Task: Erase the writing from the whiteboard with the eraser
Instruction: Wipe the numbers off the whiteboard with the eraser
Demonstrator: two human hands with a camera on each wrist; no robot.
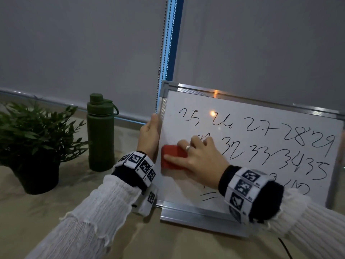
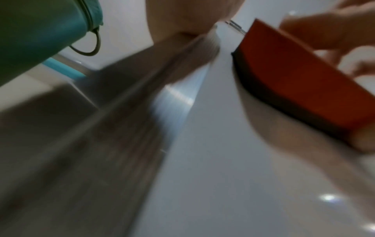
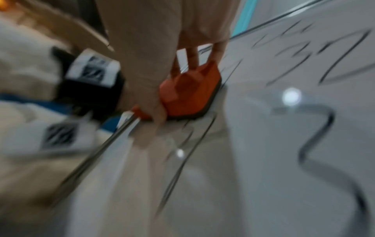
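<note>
Right at the bottom of the head view, two white ribbed sleeves come in from the lower corners, each wrist wrapped in a band of black-and-white square markers. Just past them, the tray ledge of the whiteboard (image 1: 261, 116) rests on the beige tabletop (image 1: 56, 212), lower centre of the frame, and the board stands propped up, leaning back against the grey blind (image 1: 74, 43).

The right hand (image 1: 201, 161), a ring on one finger, is clamped over the red eraser (image 1: 172, 156), thumb along its lower edge and fingers draped over the top. The eraser sits flat on the board in the left-middle part of the surface, close to the left frame. From the left wrist view you can see its dark felt base against the white face; from the right wrist view, blurred, the thumb and fingers pinch the red body from both sides.

The left hand (image 1: 149, 135) grips the board's left edge, fingers wrapped behind the frame, thumb up along the metal rim.

Black handwritten numbers run across the board to the right of the eraser and above it: a row along the top, more rows down the right side. The patch below and left of the eraser looks clean, apart from two short strokes near the bottom.

Further left, a dark green bottle (image 1: 100, 133) stands upright, and beside it at the left edge a leafy plant in a dark pot (image 1: 33, 146). A bead chain (image 1: 161, 53) hangs down at upper centre.
</note>
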